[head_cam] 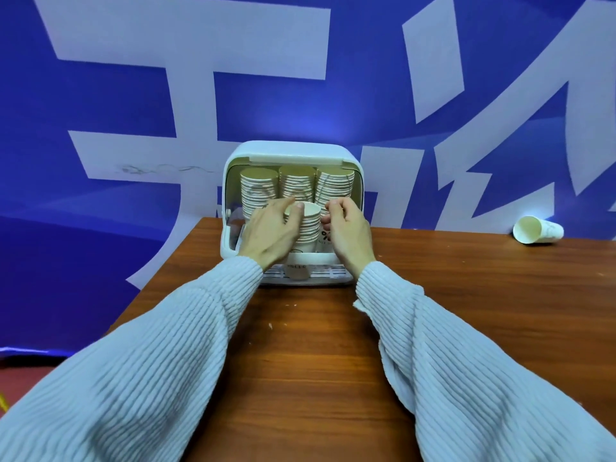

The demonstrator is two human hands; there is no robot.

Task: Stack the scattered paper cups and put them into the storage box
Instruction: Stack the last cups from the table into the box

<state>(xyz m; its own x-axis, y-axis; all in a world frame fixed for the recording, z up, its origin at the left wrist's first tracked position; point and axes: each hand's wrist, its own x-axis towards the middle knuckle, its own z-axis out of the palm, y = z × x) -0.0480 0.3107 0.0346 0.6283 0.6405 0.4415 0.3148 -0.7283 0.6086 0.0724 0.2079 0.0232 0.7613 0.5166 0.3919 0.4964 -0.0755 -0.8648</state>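
Past our ribbed sleeves [173,355], our left hand [271,233] and right hand [346,233] curl their fingers [293,217] round the upright cup stack [307,228] at the storage box [350,168] mouth, while one stray cup [538,230] lies sideways on the counter [466,295], nearer our right.

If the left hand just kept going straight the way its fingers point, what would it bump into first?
The left hand already grips the front stack of cups, fingers aimed into the storage box. Pushed on, it would probably meet the cup stacks at the back first, though depth is hard to judge here.
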